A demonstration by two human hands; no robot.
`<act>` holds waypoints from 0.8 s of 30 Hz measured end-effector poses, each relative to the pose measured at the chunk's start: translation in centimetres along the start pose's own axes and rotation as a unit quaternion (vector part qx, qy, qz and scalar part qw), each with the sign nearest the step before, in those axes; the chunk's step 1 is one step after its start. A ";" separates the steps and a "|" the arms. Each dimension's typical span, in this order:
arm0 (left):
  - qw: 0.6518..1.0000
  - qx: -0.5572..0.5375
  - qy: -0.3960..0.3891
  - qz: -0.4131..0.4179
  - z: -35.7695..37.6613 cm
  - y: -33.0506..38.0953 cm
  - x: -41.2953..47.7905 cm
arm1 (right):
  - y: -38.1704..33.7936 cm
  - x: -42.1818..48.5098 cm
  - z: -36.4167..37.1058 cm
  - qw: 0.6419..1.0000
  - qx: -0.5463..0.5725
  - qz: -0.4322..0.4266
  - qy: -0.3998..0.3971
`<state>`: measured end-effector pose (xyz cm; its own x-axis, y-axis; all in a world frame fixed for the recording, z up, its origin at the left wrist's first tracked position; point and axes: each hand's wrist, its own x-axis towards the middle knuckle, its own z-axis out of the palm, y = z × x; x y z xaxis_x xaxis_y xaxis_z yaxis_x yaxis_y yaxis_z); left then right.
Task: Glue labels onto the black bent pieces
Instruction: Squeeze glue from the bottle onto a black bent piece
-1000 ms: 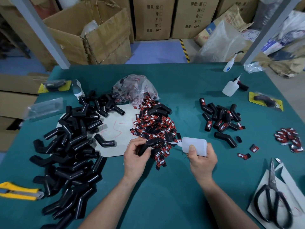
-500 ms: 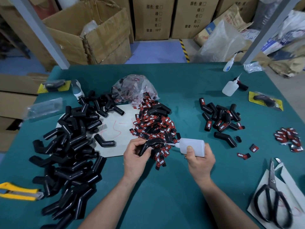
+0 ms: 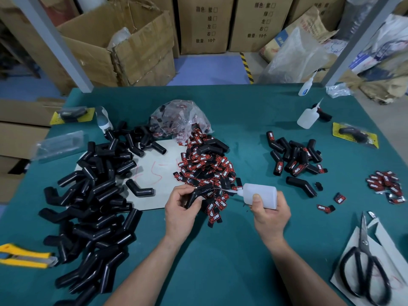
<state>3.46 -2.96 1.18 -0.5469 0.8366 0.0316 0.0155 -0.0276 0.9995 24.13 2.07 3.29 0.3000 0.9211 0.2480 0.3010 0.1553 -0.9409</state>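
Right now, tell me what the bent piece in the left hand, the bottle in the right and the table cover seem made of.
Bent piece in the left hand: probably rubber or soft plastic, black, semi-gloss with soft highlights.
Bottle in the right hand: translucent white plastic, matte.
Table cover: teal, matte, no glare; probably felt or a mat.

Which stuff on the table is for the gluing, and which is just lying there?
For the job: bent piece held in the left hand; glue bottle held in the right hand; label pile; unlabelled pieces; labelled pieces.

Lying about: scissors; yellow knife; spare glue bottle.
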 end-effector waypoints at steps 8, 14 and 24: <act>1.000 -0.009 0.003 0.003 0.1 0.2 -0.1 | -0.3 -0.1 0.1 1.000 -0.005 -0.030 0.006; 1.000 -0.012 0.003 0.003 0.1 0.4 -0.1 | -0.3 -0.1 0.2 0.999 -0.005 -0.034 0.008; 1.000 0.013 0.005 -0.003 0.1 -0.1 -0.1 | -0.3 0.0 0.2 0.998 -0.003 -0.060 0.008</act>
<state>3.55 -3.00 1.08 -0.5553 0.8313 0.0255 0.0339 -0.0080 0.9994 23.91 2.12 3.56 0.2763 0.8901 0.3624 0.3414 0.2616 -0.9028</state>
